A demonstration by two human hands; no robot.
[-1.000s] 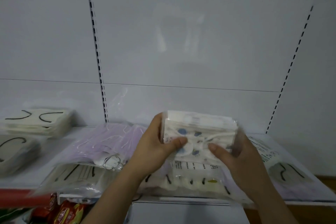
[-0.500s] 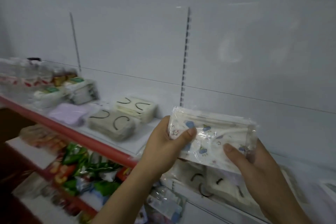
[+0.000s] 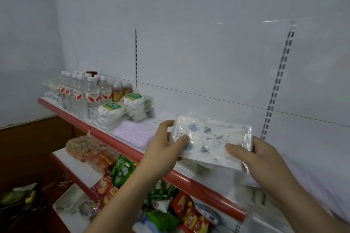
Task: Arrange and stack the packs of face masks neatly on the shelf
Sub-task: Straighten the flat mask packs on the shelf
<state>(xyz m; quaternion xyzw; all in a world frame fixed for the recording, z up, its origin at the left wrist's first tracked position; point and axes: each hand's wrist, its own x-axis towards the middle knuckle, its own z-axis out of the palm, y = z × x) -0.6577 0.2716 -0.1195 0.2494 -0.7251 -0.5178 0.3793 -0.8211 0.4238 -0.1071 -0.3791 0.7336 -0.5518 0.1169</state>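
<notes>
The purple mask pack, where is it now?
In the head view the purple mask pack lies flat on the red-edged shelf, just left of the left hand and right of the green-labelled white packs.

A clear-wrapped pack of white face masks (image 3: 212, 139) printed with small blue figures is held tilted above the red-edged shelf (image 3: 121, 143). A flat lilac mask pack (image 3: 133, 133) lies on the shelf just left of it, beside stacked white packs with green labels (image 3: 111, 114).

Soft, even, cool light; no hard shadows. Glare streaks the clear divider (image 3: 276, 21). My view is blurry toward the lower corners, and the wall (image 3: 189, 24) lines bend.
</notes>
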